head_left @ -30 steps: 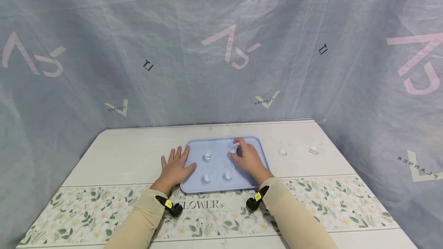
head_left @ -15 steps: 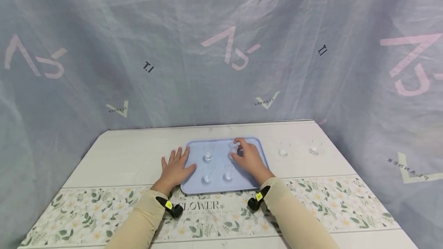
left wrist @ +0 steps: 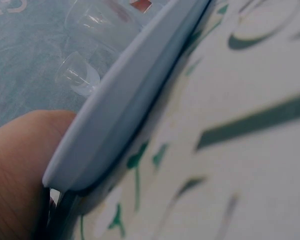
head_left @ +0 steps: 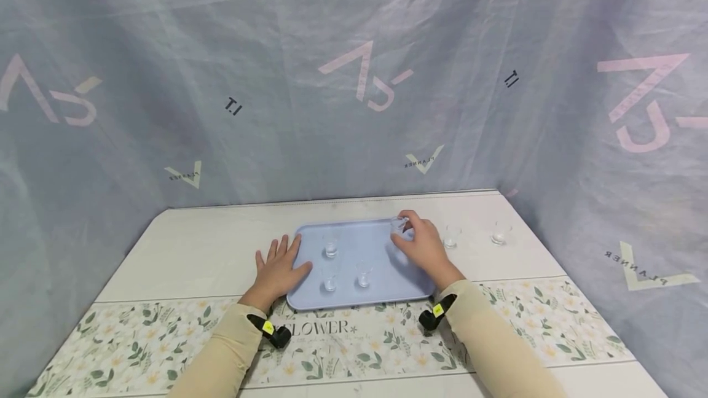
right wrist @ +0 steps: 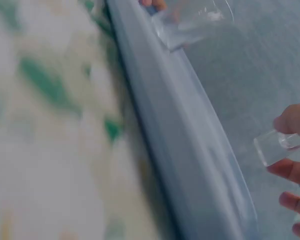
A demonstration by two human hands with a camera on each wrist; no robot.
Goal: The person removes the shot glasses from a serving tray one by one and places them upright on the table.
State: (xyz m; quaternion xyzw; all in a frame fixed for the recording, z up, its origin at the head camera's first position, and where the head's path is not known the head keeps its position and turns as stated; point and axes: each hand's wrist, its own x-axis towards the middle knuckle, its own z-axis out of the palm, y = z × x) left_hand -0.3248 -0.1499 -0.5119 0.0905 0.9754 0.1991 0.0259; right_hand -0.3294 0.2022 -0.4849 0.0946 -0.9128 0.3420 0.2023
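Observation:
A small clear shot glass (head_left: 397, 225) is pinched between the thumb and fingers of my right hand (head_left: 426, 247), over the far right corner of a light blue tray (head_left: 356, 304). In the right wrist view the same glass (right wrist: 270, 148) sits tilted between thumb and fingertips. With fingers spread, my left hand (head_left: 276, 272) lies at the tray's left edge, the thumb reaching over the rim. Three more shot glasses stand upright on the tray: one at back left (head_left: 330, 249), one at front left (head_left: 330, 283) and one at front middle (head_left: 363, 276).
To the right of the tray, two similar glasses stand on the table, a nearer glass (head_left: 450, 239) and a farther glass (head_left: 498, 235). A floral band (head_left: 525, 324) crosses the white tabletop. Grey-blue curtain (head_left: 310, 158) hangs behind and at both sides.
My right hand has moved right with the pinched glass, from the tray's back middle to its far right corner. The left hand stays in place.

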